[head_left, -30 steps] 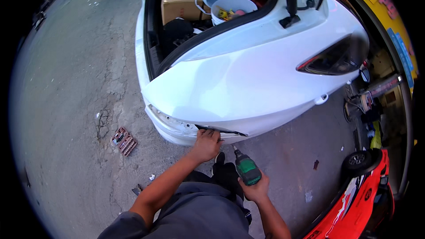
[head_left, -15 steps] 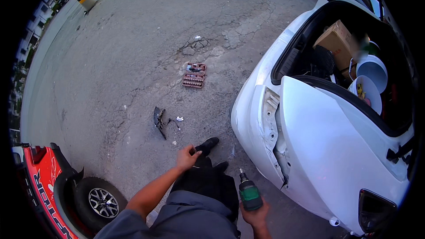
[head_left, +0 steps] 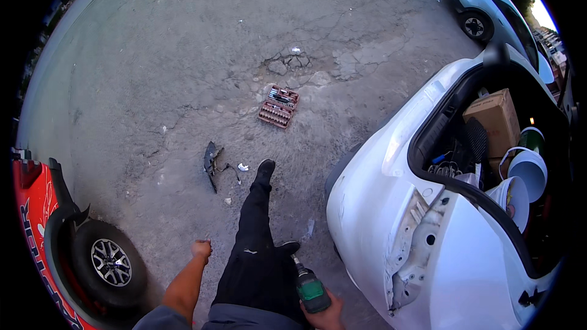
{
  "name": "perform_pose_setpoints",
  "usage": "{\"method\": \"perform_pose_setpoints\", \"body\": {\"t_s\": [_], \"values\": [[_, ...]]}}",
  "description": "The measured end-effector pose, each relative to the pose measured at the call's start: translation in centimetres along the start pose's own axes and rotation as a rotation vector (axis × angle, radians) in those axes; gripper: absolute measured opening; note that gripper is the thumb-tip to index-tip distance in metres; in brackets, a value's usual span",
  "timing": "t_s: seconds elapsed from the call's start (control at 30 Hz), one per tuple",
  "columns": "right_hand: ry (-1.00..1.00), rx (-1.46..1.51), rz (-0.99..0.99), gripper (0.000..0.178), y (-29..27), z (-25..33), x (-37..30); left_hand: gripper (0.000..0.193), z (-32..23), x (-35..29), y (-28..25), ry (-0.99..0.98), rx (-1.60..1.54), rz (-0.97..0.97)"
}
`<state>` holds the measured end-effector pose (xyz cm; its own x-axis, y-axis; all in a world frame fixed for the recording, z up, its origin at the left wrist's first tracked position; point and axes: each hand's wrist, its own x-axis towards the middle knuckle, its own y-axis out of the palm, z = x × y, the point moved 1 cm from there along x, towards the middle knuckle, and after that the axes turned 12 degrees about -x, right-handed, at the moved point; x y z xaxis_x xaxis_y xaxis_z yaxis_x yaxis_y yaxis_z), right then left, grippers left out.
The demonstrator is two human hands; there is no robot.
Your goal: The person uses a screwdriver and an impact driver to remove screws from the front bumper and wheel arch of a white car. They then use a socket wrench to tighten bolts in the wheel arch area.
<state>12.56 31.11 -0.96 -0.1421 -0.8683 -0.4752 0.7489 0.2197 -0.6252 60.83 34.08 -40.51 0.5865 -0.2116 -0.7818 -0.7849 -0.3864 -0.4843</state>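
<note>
In my right hand [head_left: 328, 315] is a green and black cordless drill [head_left: 310, 290], with a metal bit or socket pointing forward. My left hand [head_left: 201, 249] hangs to the left of my leg, fingers curled closed; whether something small sits in them I cannot make out. Ahead on the ground lies an open socket set case [head_left: 279, 107] with rows of sockets and bits. A broken black plastic part with a cable [head_left: 210, 165] rests nearer, left of my front foot. To the right stands a white car [head_left: 367, 201] with a bare, damaged rear corner [head_left: 422, 244].
The white car's open boot holds a cardboard box [head_left: 498, 121] and white buckets [head_left: 529, 174]. A red vehicle [head_left: 38, 208] with a large wheel [head_left: 111, 263] stands at the left. Cracked, broken pavement [head_left: 287, 64] lies beyond the case; another car [head_left: 489, 12] is parked far right.
I have stepped forward with one leg, and my view has shifted. My left hand has dropped down and left from in front of me. The drill stays in my right hand.
</note>
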Motion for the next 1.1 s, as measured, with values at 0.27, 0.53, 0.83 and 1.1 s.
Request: {"method": "perform_pose_setpoints", "body": {"t_s": [0.27, 0.53, 0.83, 1.1], "values": [[0.141, -0.208, -0.09, 0.04, 8.5, -1.7, 19.6, 0.014, -17.7, 18.0, 25.7, 0.105, 0.128, 0.149], [0.207, -0.438, -0.071, 0.034, 16.9, -4.8, 39.7, 0.02, -37.3, 41.7, 57.2, 0.299, 0.114, 0.299], [0.262, -0.455, -0.073, 0.031, 17.5, 1.1, 44.3, 0.048, -44.8, 42.2, 66.8, 0.356, 0.143, 0.249], [0.396, -0.197, -0.134, 0.03, 14.8, 6.4, 27.3, 0.036, -34.1, 20.3, 48.3, 0.355, 0.482, 0.489]]}}
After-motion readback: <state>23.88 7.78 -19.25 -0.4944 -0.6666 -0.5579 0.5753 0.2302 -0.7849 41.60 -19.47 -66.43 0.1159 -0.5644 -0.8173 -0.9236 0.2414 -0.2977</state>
